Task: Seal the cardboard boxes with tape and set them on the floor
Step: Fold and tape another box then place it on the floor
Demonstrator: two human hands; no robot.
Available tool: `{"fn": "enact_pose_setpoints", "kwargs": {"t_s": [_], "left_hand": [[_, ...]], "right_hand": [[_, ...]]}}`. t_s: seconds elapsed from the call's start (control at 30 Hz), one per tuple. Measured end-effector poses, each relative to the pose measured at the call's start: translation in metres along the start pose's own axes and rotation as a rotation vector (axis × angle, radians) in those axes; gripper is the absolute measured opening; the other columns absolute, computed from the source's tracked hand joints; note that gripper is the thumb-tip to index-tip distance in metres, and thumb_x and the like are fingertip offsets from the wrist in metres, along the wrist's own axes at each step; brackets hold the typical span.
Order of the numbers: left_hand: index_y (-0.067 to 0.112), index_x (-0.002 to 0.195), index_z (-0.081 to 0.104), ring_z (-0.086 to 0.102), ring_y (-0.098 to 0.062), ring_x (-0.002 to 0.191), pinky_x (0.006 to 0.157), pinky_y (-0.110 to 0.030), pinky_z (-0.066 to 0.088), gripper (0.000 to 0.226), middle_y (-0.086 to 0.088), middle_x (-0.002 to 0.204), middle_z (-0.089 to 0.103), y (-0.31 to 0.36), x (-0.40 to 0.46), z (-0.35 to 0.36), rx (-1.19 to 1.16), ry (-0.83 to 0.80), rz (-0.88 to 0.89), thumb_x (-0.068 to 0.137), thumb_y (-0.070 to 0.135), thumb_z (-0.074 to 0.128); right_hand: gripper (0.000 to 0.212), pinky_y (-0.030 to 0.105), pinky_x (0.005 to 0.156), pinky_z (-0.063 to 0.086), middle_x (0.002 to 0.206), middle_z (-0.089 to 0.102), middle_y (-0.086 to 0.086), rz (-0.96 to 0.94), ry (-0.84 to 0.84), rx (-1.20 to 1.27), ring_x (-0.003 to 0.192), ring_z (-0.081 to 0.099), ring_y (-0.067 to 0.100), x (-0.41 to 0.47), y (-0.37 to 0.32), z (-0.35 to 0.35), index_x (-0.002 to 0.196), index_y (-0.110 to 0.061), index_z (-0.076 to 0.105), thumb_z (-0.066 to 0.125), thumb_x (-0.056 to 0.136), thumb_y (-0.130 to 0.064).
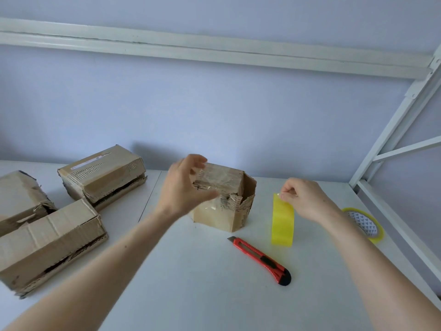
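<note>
A small worn cardboard box point(229, 187) stands at the middle of the white table point(191, 283), its torn flaps covered with clear tape. My left hand point(181, 185) is just in front of its upper left corner, fingers and thumb spread in a wide curve and blurred; I cannot tell whether they touch the box. To the right of the box, my right hand point(307, 199) pinches the top end of a cut strip of yellow tape point(282, 223), which hangs down to the table. The tape roll point(379, 232) lies flat behind my right wrist.
A red utility knife point(260, 260) lies in front of the box, blade end toward it. At the left sit three more battered cardboard boxes point(102, 173), point(21, 199), point(52, 240). A white metal shelf frame point(393, 130) borders the right edge; a wall is behind.
</note>
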State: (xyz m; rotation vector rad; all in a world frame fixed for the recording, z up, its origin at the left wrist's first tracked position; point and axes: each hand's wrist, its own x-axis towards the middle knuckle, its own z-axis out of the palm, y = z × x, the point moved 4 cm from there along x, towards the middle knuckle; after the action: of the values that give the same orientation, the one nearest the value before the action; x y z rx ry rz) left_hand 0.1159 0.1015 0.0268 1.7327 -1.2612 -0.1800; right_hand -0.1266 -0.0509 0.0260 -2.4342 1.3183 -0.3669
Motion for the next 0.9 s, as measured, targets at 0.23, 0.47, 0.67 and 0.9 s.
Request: {"fn": "enact_pose_setpoints", "kwargs": {"t_s": [0.23, 0.47, 0.67, 0.9], "left_hand": [[0.031, 0.159, 0.014, 0.029, -0.018, 0.146, 0.118, -0.032, 0.027, 0.132, 0.004, 0.156, 0.032, -0.036, 0.056, 0.012, 0.275, -0.574, -0.011, 0.057, 0.019, 0.097], [0.018, 0.145, 0.039, 0.042, -0.020, 0.125, 0.106, -0.030, 0.038, 0.115, 0.002, 0.130, 0.043, -0.047, 0.044, 0.022, 0.238, -0.439, -0.017, 0.050, 0.034, 0.101], [0.018, 0.135, 0.039, 0.039, -0.011, 0.118, 0.102, -0.028, 0.040, 0.126, 0.011, 0.121, 0.042, -0.032, 0.002, 0.017, 0.183, -0.386, -0.036, 0.028, 0.076, 0.072], [0.019, 0.131, 0.047, 0.055, -0.011, 0.104, 0.083, -0.019, 0.043, 0.099, 0.008, 0.114, 0.058, -0.040, -0.004, 0.021, 0.022, -0.296, -0.076, 0.048, 0.032, 0.100]], "right_hand": [[0.014, 0.032, 0.080, 0.049, 0.101, 0.069, 0.004, 0.144, 0.112, -0.018, 0.099, 0.061, 0.027, 0.014, 0.022, 0.002, 0.093, -0.018, 0.063, 0.055, 0.093, -0.007], [0.032, 0.040, 0.078, 0.042, 0.103, 0.063, 0.014, 0.144, 0.153, -0.073, 0.099, 0.057, 0.034, 0.019, -0.030, 0.001, 0.086, -0.011, 0.047, 0.032, 0.104, -0.032], [0.032, 0.052, 0.108, 0.031, 0.099, 0.060, 0.010, -0.022, -0.006, -0.103, 0.101, 0.052, 0.032, 0.034, -0.145, 0.054, 0.087, -0.018, 0.041, 0.017, 0.104, -0.030], [0.056, 0.049, 0.099, 0.034, 0.081, 0.058, 0.003, 0.107, -0.047, -0.148, 0.090, 0.051, 0.029, 0.047, -0.146, 0.085, 0.076, -0.014, 0.052, 0.017, 0.105, -0.046]]}}
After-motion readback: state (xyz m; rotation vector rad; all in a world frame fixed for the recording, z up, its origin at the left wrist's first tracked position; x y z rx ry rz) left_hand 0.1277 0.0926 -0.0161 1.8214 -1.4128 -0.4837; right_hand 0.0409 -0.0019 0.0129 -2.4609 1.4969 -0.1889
